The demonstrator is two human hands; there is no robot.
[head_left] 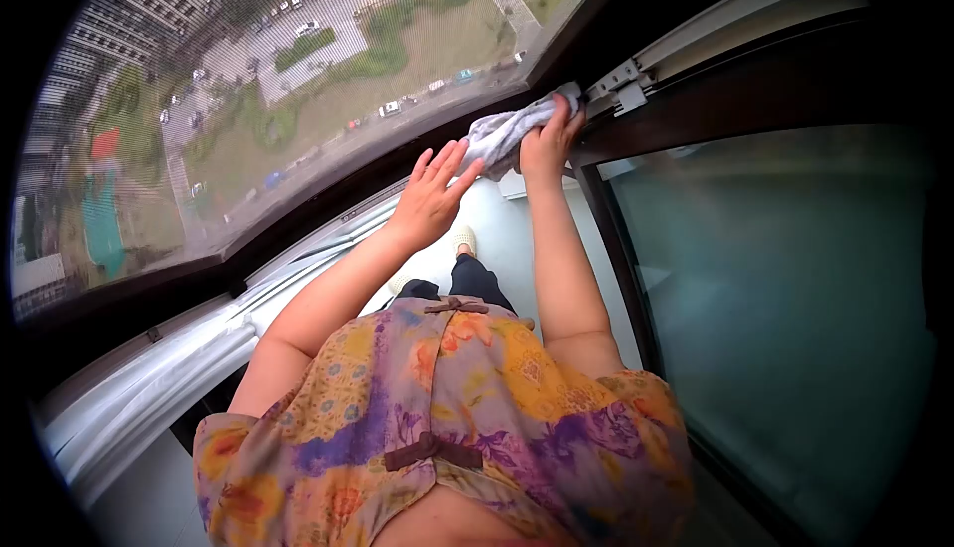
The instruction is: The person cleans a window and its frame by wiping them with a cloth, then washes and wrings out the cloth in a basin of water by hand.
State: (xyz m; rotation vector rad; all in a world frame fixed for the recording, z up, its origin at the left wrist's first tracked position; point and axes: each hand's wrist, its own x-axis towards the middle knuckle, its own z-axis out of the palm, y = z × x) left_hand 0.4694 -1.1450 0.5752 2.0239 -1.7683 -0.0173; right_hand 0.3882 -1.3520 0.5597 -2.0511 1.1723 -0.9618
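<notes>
A crumpled pale grey-white cloth point(504, 134) lies along the dark window frame point(556, 60) near its corner. My right hand point(550, 145) grips the cloth's right part, fingers bent over it against the frame. Close to the cloth's left end is my left hand point(433, 194), its fingers stretched out and spread; the fingertips come up to the cloth, and I cannot tell whether they touch it. Just right of my right hand, a metal hinge fitting point(624, 85) sits on the frame.
An open window sash point(765, 328) with dark glass stands on the right. A mesh screen point(328, 80) covers the opening, with a street and parked cars far below. White curtain fabric point(169, 368) hangs at the left. My foot in a light shoe point(464, 239) rests on the pale floor.
</notes>
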